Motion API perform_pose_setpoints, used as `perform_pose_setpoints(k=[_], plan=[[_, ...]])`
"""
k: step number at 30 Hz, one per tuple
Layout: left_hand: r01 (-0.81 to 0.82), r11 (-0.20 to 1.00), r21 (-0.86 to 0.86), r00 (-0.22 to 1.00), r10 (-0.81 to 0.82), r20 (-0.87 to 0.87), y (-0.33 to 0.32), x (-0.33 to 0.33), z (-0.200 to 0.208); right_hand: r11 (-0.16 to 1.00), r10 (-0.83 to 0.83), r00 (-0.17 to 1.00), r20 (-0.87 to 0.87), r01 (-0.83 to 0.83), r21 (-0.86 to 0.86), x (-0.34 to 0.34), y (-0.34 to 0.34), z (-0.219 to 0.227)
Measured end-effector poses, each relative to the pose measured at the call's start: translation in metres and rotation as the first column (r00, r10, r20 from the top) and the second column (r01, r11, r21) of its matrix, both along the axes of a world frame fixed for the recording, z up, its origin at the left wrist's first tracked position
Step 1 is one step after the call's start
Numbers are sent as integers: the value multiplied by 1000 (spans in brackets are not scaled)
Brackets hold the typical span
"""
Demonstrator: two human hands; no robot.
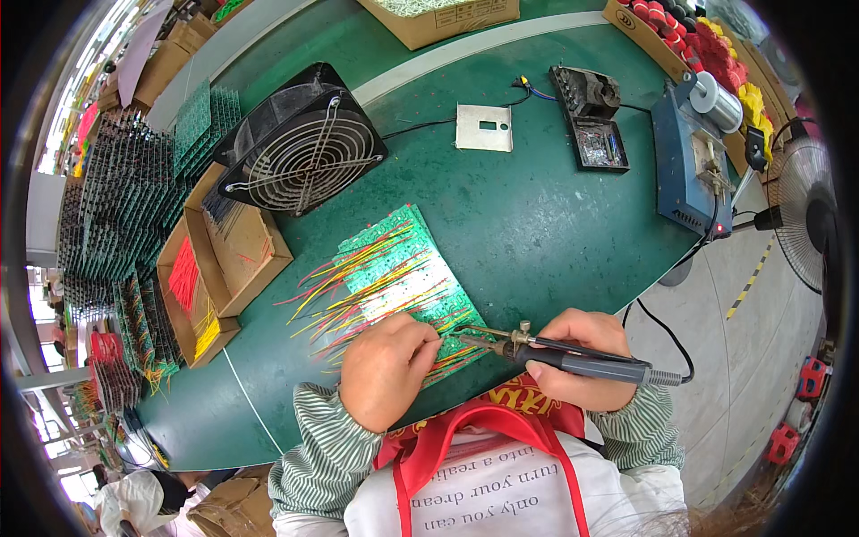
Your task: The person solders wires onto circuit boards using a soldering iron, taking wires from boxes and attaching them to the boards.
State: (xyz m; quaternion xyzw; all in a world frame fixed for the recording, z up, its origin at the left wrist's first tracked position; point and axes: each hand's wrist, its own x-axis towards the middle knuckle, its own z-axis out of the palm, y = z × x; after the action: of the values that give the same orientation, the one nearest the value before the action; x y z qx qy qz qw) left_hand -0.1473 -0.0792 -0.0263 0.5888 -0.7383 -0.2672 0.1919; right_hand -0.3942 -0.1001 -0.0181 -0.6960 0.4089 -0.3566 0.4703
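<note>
On the green bench in front of me lies a green circuit board panel (447,291), with rows of red, yellow and dark wires (376,300) reaching off its left side. My right hand (598,333) is wrapped round a soldering iron (586,365) with a metal feed guide on top. Its tip points left and sits close to the panel's near end. Beside that tip, my left hand (385,371) is closed in a pinch over the panel's near left part. What its fingertips grip is hidden, though wires run beneath and around it.
A black framed fan (309,157) stands behind the panel. Left are a cardboard tray (259,264) with red and yellow wires, and stacked circuit boards (116,206). Back right are a flat metal plate (484,128), black stand (599,134), and blue machine (673,166) with solder spool (718,103).
</note>
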Motion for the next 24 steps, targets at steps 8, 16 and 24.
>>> perform_pose_setpoints(k=[8, 16, 24], plan=[[-16, 1000, -12, 1000, 17, 20, 1, 5, 6, 1000, -29, 1000, 8, 29, -5, -3, -4, 8], [-178, 983, -54, 957, 185, 221, -29, 120, 42, 994, -109, 994, 11, 109, 30, -12, -2, 9], [-481, 873, 79, 855, 448, 259, -98, 214, -12, 990, -124, 992, 3, 124, 67, -3, -8, 12]])
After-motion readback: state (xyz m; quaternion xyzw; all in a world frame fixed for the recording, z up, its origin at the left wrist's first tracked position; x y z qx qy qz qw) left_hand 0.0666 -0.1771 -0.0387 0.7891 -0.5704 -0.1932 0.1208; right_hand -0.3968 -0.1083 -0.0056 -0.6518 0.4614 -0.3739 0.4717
